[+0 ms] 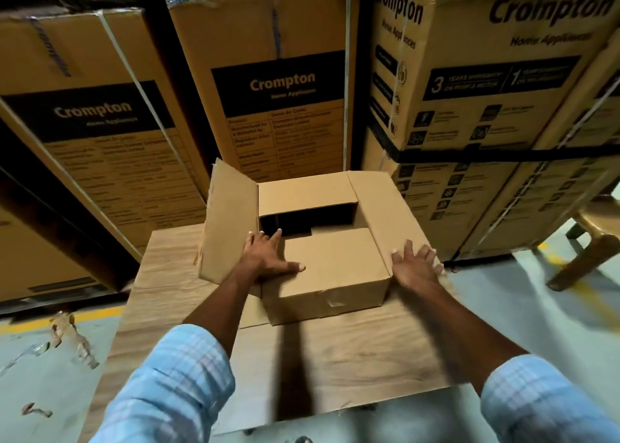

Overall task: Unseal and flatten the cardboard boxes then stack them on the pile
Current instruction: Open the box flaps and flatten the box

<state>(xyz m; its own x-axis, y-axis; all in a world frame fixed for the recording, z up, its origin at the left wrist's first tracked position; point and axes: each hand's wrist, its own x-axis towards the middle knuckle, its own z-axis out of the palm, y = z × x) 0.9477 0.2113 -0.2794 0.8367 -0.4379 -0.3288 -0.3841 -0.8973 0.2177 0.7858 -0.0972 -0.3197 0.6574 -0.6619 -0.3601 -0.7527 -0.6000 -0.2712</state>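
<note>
Both hands lie flat on a small brown cardboard box [328,288] on the wood-grain table [335,358].
The box sits toward the table's far edge, just in front of tall brown printed cartons [281,83]. The left hand [268,258] is open with straight, spread fingers and presses the near flap, its fingertips at the edge of the dark opening. The right hand [416,268], also open and spread, rests on the right flap by the near right corner. The left flap [228,221] stands upright and the far flap is folded inward. A wooden stool [597,237] stands on the grey floor to the right.
</note>
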